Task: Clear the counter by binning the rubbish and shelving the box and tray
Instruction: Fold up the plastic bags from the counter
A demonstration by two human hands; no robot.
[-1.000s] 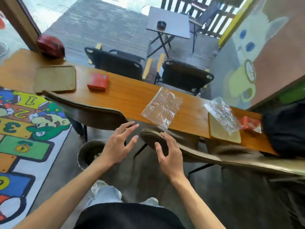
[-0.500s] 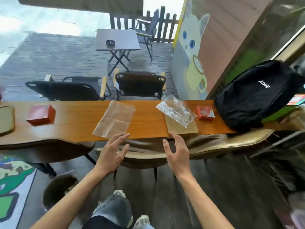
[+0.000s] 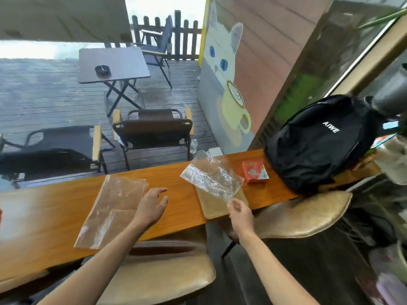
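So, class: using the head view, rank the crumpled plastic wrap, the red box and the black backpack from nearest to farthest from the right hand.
1. Crumpled plastic wrap: pinched by the right hand.
2. Red box: right of the wrap.
3. Black backpack: counter's far right end.

On the surface (image 3: 176, 194) we see a flat plastic bag (image 3: 114, 208) at lower left of centre. Right of it a tray (image 3: 211, 205) lies under a crumpled wrapper (image 3: 211, 175), then a box (image 3: 255, 171), then a backpack (image 3: 319, 142) at right.

Bright daylight from outside, overexposed top left; wide-angle bending at edges, motion blur lower right
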